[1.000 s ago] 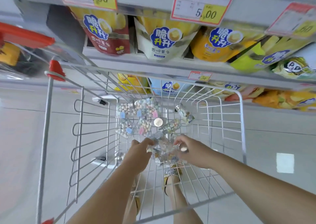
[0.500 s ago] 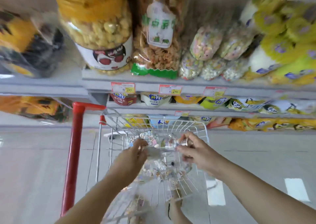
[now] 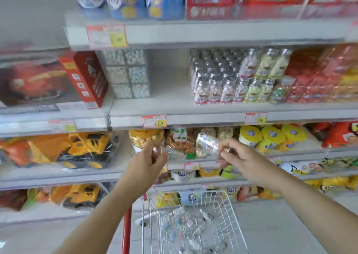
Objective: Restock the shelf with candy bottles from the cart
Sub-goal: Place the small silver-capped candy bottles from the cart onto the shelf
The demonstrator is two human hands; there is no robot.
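My left hand point(image 3: 149, 161) grips a clear candy bottle point(image 3: 175, 155) with a copper-coloured cap, held sideways at chest height. My right hand point(image 3: 240, 160) holds another clear candy bottle point(image 3: 208, 144), its metal cap at my fingertips. Both bottles are blurred by motion. Below my arms stands the white wire cart point(image 3: 228, 211) with several more candy bottles point(image 3: 182, 228) lying in its basket. On the grey shelf point(image 3: 174, 106) above my hands, rows of upright candy bottles point(image 3: 220, 83) with silver caps stand at the right, with a bare gap to their left.
Clear stacked candy boxes point(image 3: 128, 73) and a red carton point(image 3: 87, 77) stand left of the gap. Price tags point(image 3: 154, 121) hang on the shelf edge. Snack jars and bags point(image 3: 180, 137) fill the shelf behind my hands; toy trucks point(image 3: 85, 149) lie at the left.
Both hands have lifted out of the cart basket, each carrying a bottle, and risen to shelf height. My view has tilted up from the cart to the upper shelves.
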